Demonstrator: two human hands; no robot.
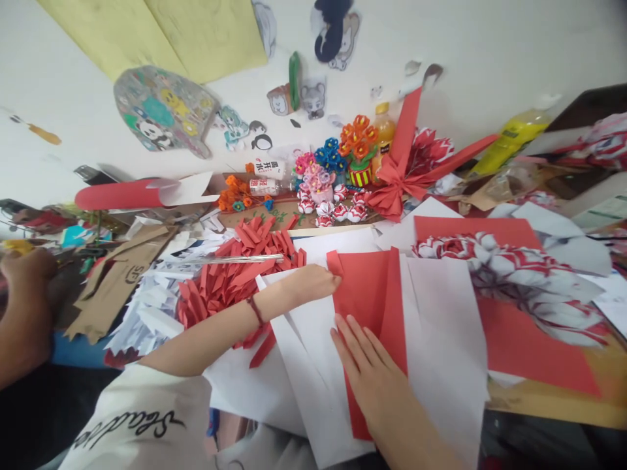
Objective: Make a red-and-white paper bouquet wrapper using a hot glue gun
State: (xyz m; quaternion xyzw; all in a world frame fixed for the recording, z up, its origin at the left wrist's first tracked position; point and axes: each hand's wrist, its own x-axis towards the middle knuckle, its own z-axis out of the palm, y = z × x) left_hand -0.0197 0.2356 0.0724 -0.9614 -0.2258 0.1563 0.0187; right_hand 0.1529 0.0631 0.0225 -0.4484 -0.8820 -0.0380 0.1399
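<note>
A sheet of red paper [365, 281], with a narrow fold standing along its right side and a small flap at its upper left, lies on white paper sheets [443, 313]. My left hand [316, 282] reaches across from the left, its fingers curled closed at the red paper's upper left edge. Flat on the lower part of the same sheet rests my right hand [377, 375], fingers stretched out and slightly apart. Beside my left forearm is a heap of folded red paper strips [245, 261], with folded white paper pieces [147, 313] further left.
Red-and-white paper flowers [519, 261] lie on red paper at the right. Behind stand small bouquets [360, 137], a big red bow [399, 179] and a yellow bottle [512, 140]. Thin wires [235, 259] lie across the strips. Another person's arm [24, 307] is at far left, near cardboard [115, 277].
</note>
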